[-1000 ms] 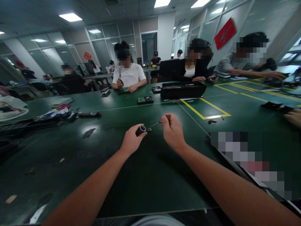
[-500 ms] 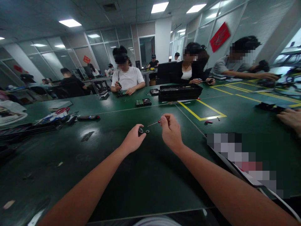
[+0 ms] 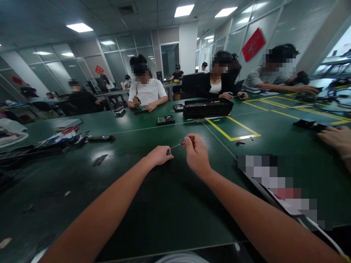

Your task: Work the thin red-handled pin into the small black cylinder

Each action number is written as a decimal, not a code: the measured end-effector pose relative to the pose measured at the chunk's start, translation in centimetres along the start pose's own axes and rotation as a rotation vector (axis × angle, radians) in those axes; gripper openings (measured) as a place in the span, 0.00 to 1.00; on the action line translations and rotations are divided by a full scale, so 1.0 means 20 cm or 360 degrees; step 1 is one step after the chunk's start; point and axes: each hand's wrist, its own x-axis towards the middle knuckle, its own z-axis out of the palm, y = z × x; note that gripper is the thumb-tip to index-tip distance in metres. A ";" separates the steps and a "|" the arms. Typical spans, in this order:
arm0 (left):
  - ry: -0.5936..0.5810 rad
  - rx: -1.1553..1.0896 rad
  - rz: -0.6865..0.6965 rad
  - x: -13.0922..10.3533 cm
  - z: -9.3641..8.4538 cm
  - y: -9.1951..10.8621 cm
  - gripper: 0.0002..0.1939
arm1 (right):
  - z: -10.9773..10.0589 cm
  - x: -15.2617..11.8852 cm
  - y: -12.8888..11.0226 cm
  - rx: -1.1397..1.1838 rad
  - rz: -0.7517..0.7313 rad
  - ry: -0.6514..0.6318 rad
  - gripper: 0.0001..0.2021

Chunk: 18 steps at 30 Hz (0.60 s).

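My left hand (image 3: 159, 156) is closed, its fingertips low over the green table around a small dark round part (image 3: 169, 152), which they mostly hide. In my right hand (image 3: 196, 152) is a thin screwdriver (image 3: 177, 145) with a red handle, the fingers wrapped round it. Its shaft slants down and left to the fingertips of my left hand. Whether the tip touches the part I cannot tell.
Farther back lie a hard drive (image 3: 166, 119) and a long black housing (image 3: 207, 108). A dark pen-shaped tool (image 3: 101, 138) lies to the left. At right are a small red piece (image 3: 240, 143) and another person's hand (image 3: 335, 140). Co-workers sit across the table.
My left hand has turned and closed over the spot where a small ring-like piece lay, now out of sight. The screwdriver tip has come nearer to its fingers. The view has shifted slightly.
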 end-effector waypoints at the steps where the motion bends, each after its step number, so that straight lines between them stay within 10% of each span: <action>1: 0.0005 0.0002 0.0005 -0.01 0.00 -0.01 0.09 | 0.00 0.00 0.00 0.0014 0.0003 -0.0002 0.10; 11: 0.0407 -0.0198 0.0061 -0.13 -0.03 -0.24 0.16 | 0.01 -0.02 0.00 0.0044 0.0023 -0.0082 0.11; 18: 0.0563 -0.1255 -0.0257 -0.26 -0.17 -0.44 0.16 | 0.01 -0.01 0.01 0.0031 0.0057 -0.0109 0.12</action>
